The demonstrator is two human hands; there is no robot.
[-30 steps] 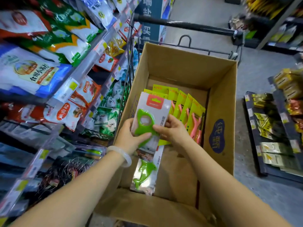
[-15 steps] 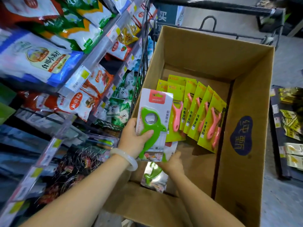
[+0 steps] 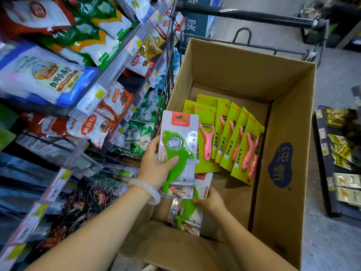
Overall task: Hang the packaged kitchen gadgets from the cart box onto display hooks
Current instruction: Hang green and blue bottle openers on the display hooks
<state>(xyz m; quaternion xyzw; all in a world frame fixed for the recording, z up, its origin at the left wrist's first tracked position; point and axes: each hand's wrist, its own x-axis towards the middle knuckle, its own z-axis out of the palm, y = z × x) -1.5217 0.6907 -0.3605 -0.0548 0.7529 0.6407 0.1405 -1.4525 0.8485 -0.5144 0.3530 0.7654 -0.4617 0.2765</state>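
Shelves (image 3: 109,79): at the far left, slanting up and away, packed with bags of food in white, blue, green and red; price tags run along the rail edges.
Wire whisks (image 3: 84,200): a dark tangle of them low on the left, below the bags.
Left hand (image 3: 156,167): grips a carded green gadget (image 3: 178,153) by its left edge, thumb laid across the front of the green plastic, fingers curled behind the card. A pale bangle (image 3: 145,189) sits on the wrist.
Where the held pack is: raised above the near left part of the box, upright, its red header at the top, just beside the wire side of the cart (image 3: 166,90).
Right hand (image 3: 210,200): lower, inside the box, fingers curled onto the right edge of a second green gadget pack (image 3: 187,210); that pack lies on the box floor, partly hidden behind the held one.
Box (image 3: 285,122): brown cardboard, open at the top, sitting in the cart, with a dark blue printed mark on the inside of its right wall.
Pink peelers (image 3: 230,137): a row of yellow-green cards, each with a pink peeler, overlapping and leaning across the middle of the box floor, just right of the held pack.
Cart handle (image 3: 244,15): a black bar across the top.
Low rack (image 3: 340,153): at the far right on the grey floor, holding yellow and dark packets; blurred.
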